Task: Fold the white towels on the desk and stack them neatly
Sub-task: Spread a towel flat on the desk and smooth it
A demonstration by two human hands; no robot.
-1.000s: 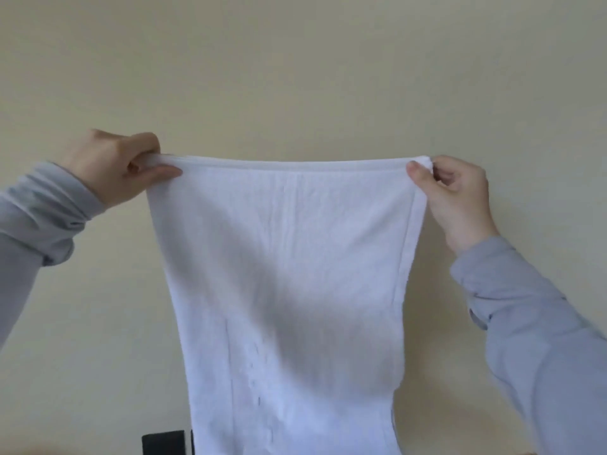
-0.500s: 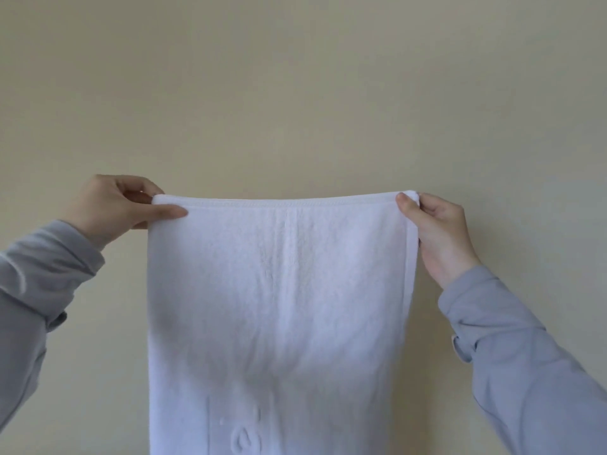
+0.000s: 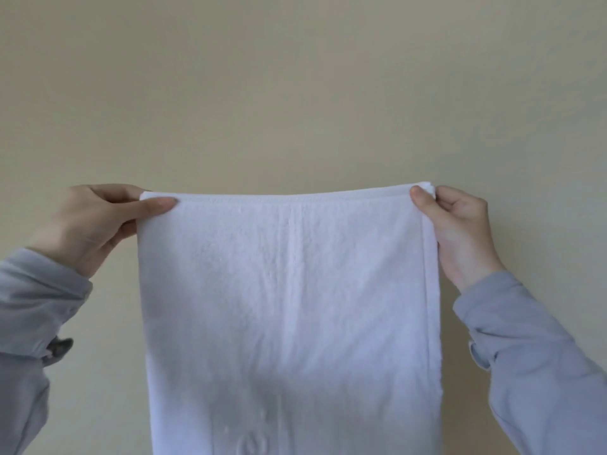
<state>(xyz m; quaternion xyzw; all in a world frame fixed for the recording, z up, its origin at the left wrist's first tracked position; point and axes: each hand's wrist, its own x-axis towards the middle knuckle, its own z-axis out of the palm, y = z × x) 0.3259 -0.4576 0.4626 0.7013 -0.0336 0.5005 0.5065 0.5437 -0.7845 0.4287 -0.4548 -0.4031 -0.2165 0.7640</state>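
1. Against a plain beige wall [image 3: 295, 93], both arms are raised forward. The forearms, in grey sleeves [image 3: 525, 356], angle inward from the lower corners of the view.
2. Left hand [image 3: 88, 224]: the wrist is bent back and the palm is turned toward the cloth. The thumb [image 3: 154, 205] lies flat along the front of the top hem, pointing right, and the fingers pass behind. The grip is clamped on the upper left corner of the white towel [image 3: 289, 307].
3. Right hand [image 3: 460, 231]: the hand is upright. The thumb tip [image 3: 422, 200] presses on the front of the upper right corner, with curled fingers behind it. The grip is clamped on that corner.
4. Towel position: it is held in the air between the two hands, in front of the wall.
   - The top hem is stretched taut and nearly level, a little higher at the right.
   - The cloth hangs flat, and its lower end is cut off by the bottom of the view.
   - A vertical crease runs down the centre, and a faint raised mark shows near the bottom edge.
5. Change from a second ago:
   - Both hands sit lower in the view.
   - The sides of the towel, which then tapered inward, now hang nearly straight.
   - A dark object then at the lower edge is out of view.
6. Change from half a second ago: the pose and both grips match closely.
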